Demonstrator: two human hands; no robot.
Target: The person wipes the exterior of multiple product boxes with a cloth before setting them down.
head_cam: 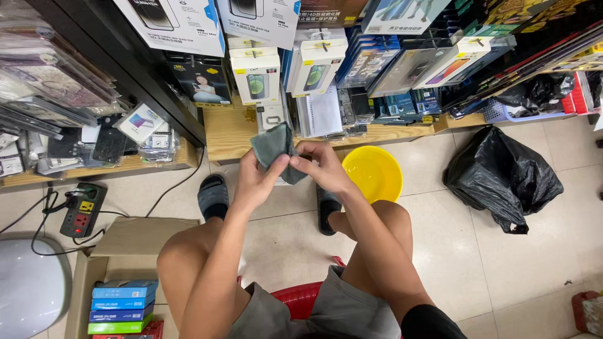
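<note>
A grey-green cloth is held up in front of me over the floor. My left hand grips its lower left part and my right hand pinches its right side; something small may be wrapped inside, but it is hidden. I sit on a red stool with both knees apart and black slippers on my feet. A yellow plastic basin stands on the tiles just right of my right hand.
Low wooden shelves ahead carry boxed phone accessories and cases. A black plastic bag lies at right. A power strip with cables sits at left, beside a cardboard box holding several small coloured boxes.
</note>
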